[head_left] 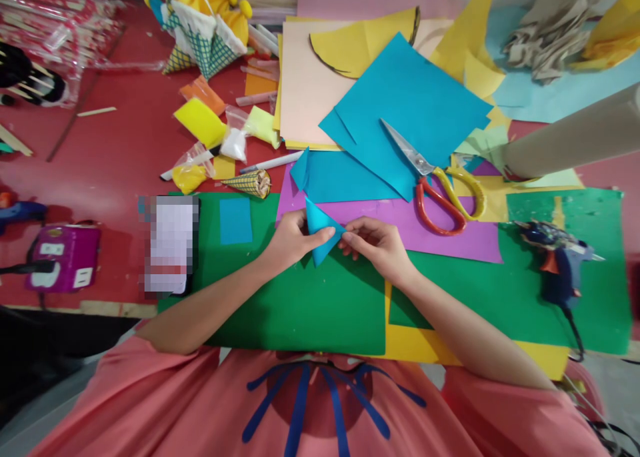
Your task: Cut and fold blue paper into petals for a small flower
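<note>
Blue paper (323, 233) held two-handed over the green sheet (295, 310)

The piece has a pointed, roughly triangular form; whether it is folded flat or rolled cannot be settled from this view. It sits between the hands, over the green sheet on the red bench (120, 150). The left hand (294, 235) is clamped on it, thumb across the front and fingers behind. The right hand (373, 243) pinches the right-hand corner between thumb and fingertips. The hands are near each other, with the paper bridging them.

On method, it is judged that the left thumb should bear steadily without denting the surface, while the right fingertips draw the corner snug and keep the edges aligned. Light, even pressure is advised, since a crease set askew would likely show on plain paper.

The scissors (425, 170) lie beyond the right hand, handles over the purple sheet (460, 233). A patterned cone (253, 183) lies beyond the left hand, near a small blue rectangle (235, 221). The glue gun (565, 263) lies well apart, to the right.
</note>
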`<state>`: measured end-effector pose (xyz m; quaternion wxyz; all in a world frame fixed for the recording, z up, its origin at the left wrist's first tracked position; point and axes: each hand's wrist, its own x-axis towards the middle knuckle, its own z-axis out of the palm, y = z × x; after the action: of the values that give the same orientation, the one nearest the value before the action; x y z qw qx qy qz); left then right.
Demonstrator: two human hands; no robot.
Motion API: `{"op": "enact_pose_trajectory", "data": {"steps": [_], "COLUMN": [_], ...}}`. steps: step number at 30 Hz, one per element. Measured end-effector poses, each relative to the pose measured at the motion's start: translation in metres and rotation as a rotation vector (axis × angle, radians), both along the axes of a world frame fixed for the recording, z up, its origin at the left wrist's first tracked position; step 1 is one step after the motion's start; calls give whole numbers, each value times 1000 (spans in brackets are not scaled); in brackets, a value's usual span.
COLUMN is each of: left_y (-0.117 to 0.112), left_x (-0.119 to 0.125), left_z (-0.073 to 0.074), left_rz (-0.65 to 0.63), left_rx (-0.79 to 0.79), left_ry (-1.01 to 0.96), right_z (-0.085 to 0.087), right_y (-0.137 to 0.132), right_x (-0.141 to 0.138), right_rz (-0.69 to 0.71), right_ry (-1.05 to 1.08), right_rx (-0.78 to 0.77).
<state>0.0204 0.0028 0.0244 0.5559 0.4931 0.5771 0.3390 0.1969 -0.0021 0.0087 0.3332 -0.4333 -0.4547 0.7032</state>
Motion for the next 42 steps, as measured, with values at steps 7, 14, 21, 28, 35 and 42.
{"op": "enact_pose_trajectory", "data": {"steps": [7,14,21,28,35,42], "left_y": [0,0,-1,-2,1,2], "left_x": [0,0,0,-2,-4,-3], "left_z": [0,1,-1,-5,3,4], "left_rz": [10,-1,-23,-41,-38,5], "left_rx": [-5,6,3,-7,-4,5], "left_ry": [4,18,22,-102,-115,-41], "right_z": [1,1,3,5,5,6], "right_y": [0,0,0,1,6,7], "right_x": [0,1,1,4,9,11], "right_rz": [1,1,13,-39,-98,-103], "right_ry": [-12,-13,-21,-51,-22,-56], "right_rx": [1,-8,29,60,53,68]}}
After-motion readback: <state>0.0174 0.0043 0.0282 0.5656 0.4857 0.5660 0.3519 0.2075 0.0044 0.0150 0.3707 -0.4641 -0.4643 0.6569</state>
